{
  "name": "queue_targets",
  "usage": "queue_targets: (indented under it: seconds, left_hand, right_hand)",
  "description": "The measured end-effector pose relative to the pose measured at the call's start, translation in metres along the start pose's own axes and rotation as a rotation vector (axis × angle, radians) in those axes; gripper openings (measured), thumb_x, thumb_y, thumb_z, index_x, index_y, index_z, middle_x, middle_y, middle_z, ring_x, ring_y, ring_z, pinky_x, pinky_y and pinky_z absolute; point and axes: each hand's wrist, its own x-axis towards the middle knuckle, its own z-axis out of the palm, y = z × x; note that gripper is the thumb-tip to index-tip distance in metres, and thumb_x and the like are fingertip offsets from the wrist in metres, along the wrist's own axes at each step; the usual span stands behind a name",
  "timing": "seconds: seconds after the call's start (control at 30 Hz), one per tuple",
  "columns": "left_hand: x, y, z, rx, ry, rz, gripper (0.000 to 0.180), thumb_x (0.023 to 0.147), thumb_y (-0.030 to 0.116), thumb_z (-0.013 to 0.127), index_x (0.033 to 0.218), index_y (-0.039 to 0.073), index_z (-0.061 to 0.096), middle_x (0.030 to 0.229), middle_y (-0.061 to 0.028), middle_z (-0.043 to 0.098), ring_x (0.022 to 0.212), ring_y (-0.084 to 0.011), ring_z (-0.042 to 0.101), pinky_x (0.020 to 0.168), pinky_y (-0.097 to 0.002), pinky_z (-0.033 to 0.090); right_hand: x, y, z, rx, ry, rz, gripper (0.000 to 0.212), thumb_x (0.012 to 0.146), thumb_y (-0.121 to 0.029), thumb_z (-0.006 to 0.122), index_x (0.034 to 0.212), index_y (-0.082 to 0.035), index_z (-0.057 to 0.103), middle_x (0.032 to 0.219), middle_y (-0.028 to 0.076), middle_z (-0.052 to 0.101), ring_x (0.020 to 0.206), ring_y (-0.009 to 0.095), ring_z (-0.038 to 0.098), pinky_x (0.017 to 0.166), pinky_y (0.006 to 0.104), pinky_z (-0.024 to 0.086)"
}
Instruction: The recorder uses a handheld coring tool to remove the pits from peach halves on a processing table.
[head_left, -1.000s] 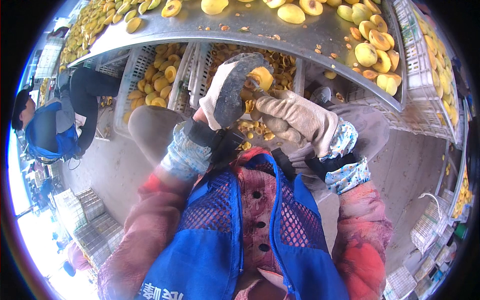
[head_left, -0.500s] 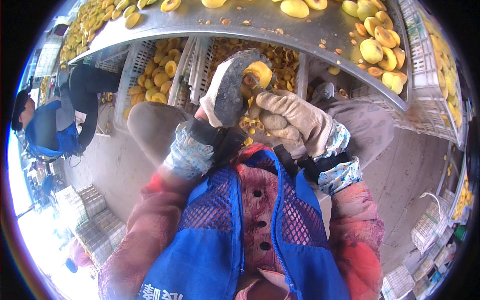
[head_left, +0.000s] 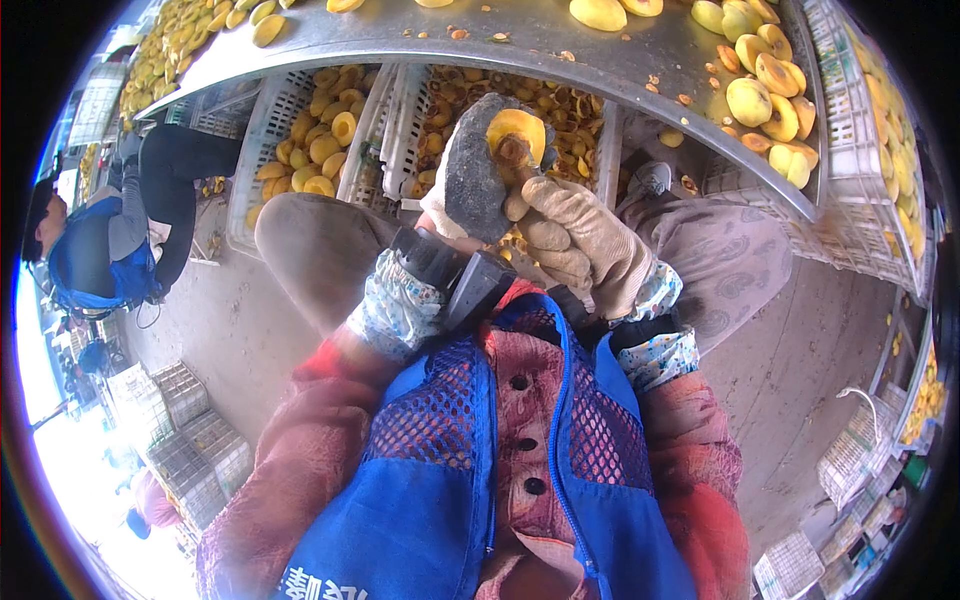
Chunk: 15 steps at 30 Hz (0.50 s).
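A blue vest with mesh panels (head_left: pixel 400 510) lies over a faded pinkish-red buttoned shirt (head_left: pixel 515 400), and its sleeves end in white floral cuffs (head_left: pixel 395 305). Ahead, between two knees in grey-brown trousers (head_left: pixel 310 250), the gloved hands meet. The left hand (head_left: pixel 478 180), in a white knit glove with a dark grey coated palm, grasps a yellow fruit half with a brown centre (head_left: pixel 525 125), its cut face turned up. The right hand (head_left: pixel 580 235), in a beige knit glove, has its fingers curled in against the fruit's lower edge; whether it grips anything cannot be told. Beyond the hands, a white slatted plastic crate (head_left: pixel 265 150) of yellow fruit stands partly under a long grey metal table (head_left: pixel 390 35), where more halves (head_left: pixel 780 75) and brown scraps lie. Farther off to the left, a co-worker in a blue vest (head_left: pixel 90 250) bends near tall stacks of pale crates (head_left: pixel 200 450).
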Motion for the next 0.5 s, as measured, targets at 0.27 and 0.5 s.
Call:
queue_targets:
  seconds: [0.27,0.5]
  left_hand:
    - [0.002,-0.024,-0.006,-0.061,0.084,0.030,0.083,0.072,0.013,0.078,0.136,-0.007,0.031,0.122,-0.0180,0.054,0.112,-0.0292,0.056,0.104,-0.0390,0.041]
    - [0.002,0.003,-0.010,0.166,-0.023,0.161,0.062,0.073,0.009,0.076,0.125,-0.005,0.044,0.112,-0.0198,0.062,0.103,-0.0332,0.061,0.098,-0.0388,0.045]
  right_hand:
    - [0.010,0.009,0.010,-0.366,0.053,-0.202,0.031,0.095,-0.036,0.058,0.092,-0.006,0.057,0.050,-0.004,0.041,0.036,0.005,0.034,0.035,0.0224,0.023]
    - [0.004,0.008,0.021,-0.162,0.101,-0.186,0.020,0.095,-0.027,0.061,0.094,-0.007,0.059,0.066,-0.005,0.052,0.044,0.002,0.042,0.037,0.0190,0.030]
